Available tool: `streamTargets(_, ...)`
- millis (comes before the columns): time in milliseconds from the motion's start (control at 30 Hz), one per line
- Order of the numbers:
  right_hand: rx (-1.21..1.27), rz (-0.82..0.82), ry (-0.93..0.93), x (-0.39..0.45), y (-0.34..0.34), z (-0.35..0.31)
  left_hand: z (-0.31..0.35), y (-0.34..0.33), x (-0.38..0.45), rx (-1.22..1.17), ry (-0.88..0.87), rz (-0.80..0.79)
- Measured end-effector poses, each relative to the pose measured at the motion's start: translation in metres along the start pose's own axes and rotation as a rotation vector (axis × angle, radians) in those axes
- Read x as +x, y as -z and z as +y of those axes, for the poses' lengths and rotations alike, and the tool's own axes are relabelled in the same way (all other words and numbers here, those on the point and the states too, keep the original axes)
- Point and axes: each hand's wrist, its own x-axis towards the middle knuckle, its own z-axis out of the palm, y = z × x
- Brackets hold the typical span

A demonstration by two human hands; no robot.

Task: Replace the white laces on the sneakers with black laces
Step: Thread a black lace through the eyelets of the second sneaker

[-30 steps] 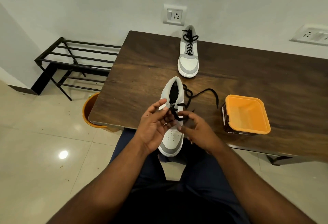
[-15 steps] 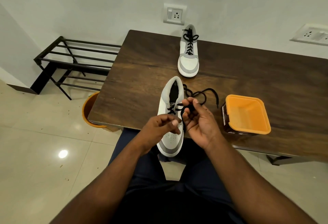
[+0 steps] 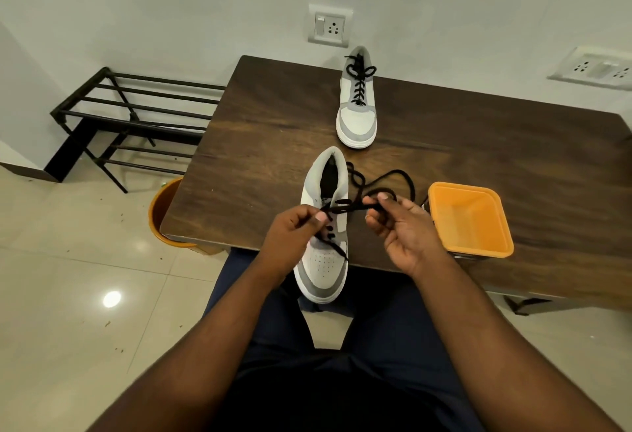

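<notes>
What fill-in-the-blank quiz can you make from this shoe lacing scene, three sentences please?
1. Both hands, left hand and right hand, pinch the ____ lace.
2. The far sneaker is already laced and tied in a ____.
3. The orange container sits to the ____ of the near sneaker.

Missing words: black; bow; right

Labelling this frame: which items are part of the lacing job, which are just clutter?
Job: near sneaker, black lace, far laced sneaker, left hand, right hand.
Clutter: orange tub, metal rack, orange bucket, wall socket.
</notes>
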Motion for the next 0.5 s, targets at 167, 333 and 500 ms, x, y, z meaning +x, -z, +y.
streamTargets(167, -0.824, 0.349, 0.388, 0.013, 0.027, 0.008, 0.002, 0.008, 0.005, 0.135, 0.06, 0.139)
streamTargets(333, -1.047, -0.309, 0.426, -0.001, -0.005, 0.02, 0.015, -0.005, 0.005, 0.207, 0.068, -0.058)
streamTargets(500, -0.918, -0.093, 0.411, 0.013, 0.007, 0.014, 0.011, 0.013, 0.011, 0.222, 0.085, -0.021)
